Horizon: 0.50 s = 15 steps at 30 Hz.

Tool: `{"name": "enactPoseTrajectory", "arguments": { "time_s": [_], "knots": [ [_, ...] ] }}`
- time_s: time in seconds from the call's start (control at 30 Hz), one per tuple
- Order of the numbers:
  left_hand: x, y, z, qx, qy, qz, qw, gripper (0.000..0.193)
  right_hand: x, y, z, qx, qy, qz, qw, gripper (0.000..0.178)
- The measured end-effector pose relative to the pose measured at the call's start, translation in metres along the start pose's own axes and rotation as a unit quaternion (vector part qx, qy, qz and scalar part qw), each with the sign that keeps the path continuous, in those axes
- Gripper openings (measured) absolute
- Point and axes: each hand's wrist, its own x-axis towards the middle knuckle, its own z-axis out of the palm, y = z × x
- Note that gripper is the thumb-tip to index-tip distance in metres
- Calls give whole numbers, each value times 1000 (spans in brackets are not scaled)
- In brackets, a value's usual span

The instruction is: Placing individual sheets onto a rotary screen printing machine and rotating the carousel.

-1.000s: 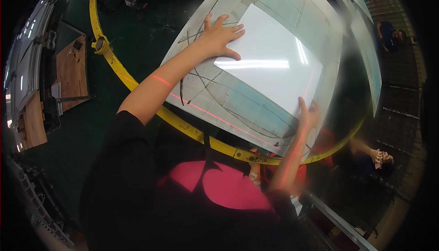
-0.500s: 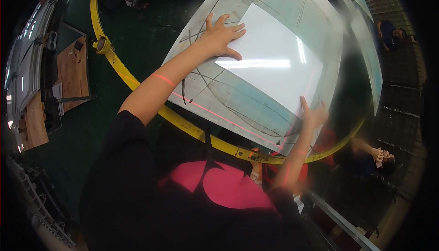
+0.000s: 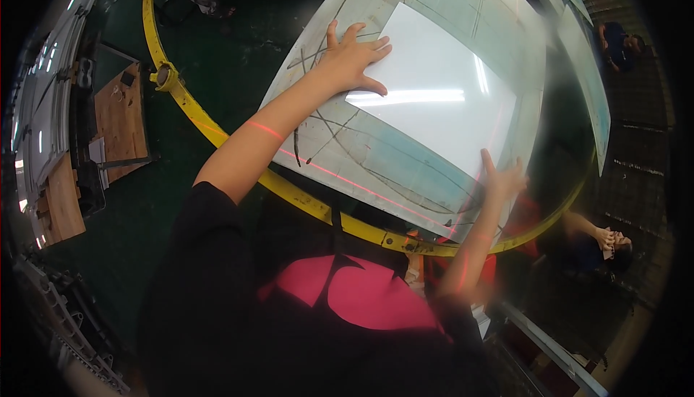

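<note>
A glossy white rectangular sheet (image 3: 434, 71) lies at a slant on a large pale board (image 3: 394, 118) streaked with dark lines. My left hand (image 3: 353, 61) rests at the sheet's left edge, fingers spread, with thumb and fingertips touching it. At the sheet's lower right corner is my right hand (image 3: 504, 178), somewhat blurred, its fingers apart and one fingertip at the edge. Neither hand grips anything. Red laser lines run along the board's near edge, up its right side and across both my forearms.
A yellow curved metal rail (image 3: 191, 113) sweeps around the board's left and near sides. Stacked panels and a wooden board (image 3: 119, 118) stand at the left. Another pale panel (image 3: 578, 71) is at the right, with two other people beyond it. A metal bar (image 3: 553, 346) crosses the lower right.
The whole view has shifted slightly, so everything appears a little farther right. Both hands keep their places at the sheet's edges, and the sheet has not visibly moved on the board.
</note>
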Motion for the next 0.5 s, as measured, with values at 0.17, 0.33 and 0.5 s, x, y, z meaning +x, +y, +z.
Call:
{"name": "enactPoseTrajectory", "arguments": {
  "time_s": [0.17,0.33,0.5],
  "knots": [
    [-1,-3,-2,-2,1,-6,1000,80,-4,-4,2,4,3,-1,1000,112],
    [4,0,-10,14,-20,1,1000,79,-6,-9,-2,8,10,-45,999,111],
    [6,13,-17,46,-37,9,998,79,-4,0,4,45,56,-77,994,106]
  ]
}}
